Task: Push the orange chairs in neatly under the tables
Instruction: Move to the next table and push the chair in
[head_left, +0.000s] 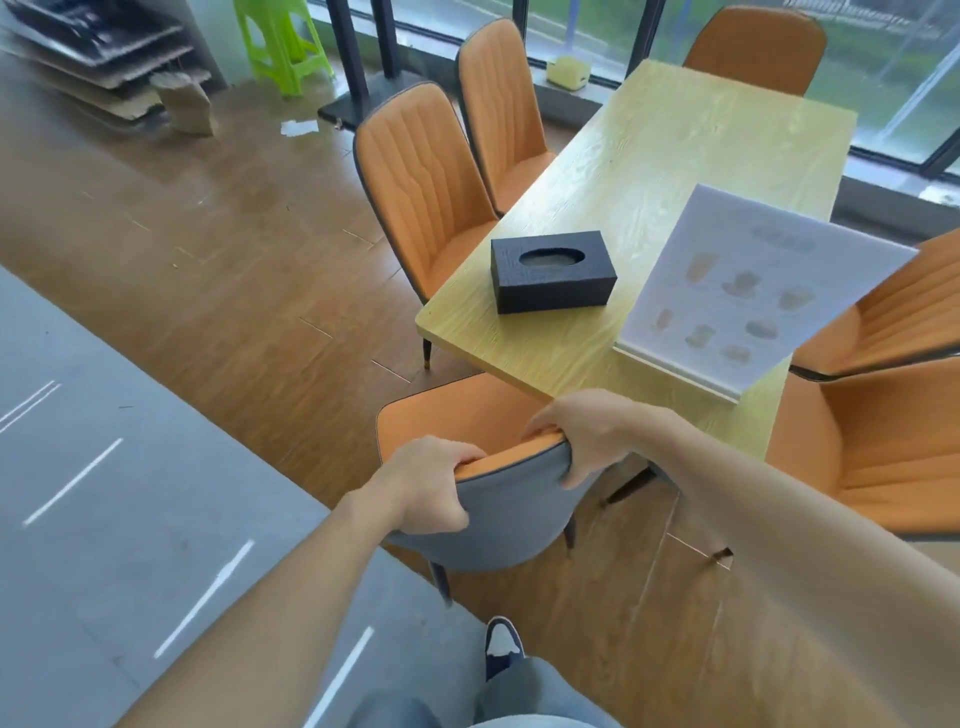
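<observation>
An orange chair with a grey back (511, 512) stands at the near end of the light wooden table (649, 171), its seat partly under the tabletop. My left hand (428, 486) grips the left of its top rim, fingers curled over. My right hand (576, 434) grips the right of the same rim. Two orange chairs (415, 192) (498, 104) stand along the table's left side, seats at its edge. Another orange chair (758, 47) is at the far end. Two more (893, 312) (883, 452) stand on the right side.
A black tissue box (553, 273) and a standing menu card (748, 291) sit on the table. A green plastic stool (280, 41) and stacked cardboard (98, 57) are at the far left. Grey flooring (104, 493) meets the wood floor at my left; my shoe (501, 644) is below.
</observation>
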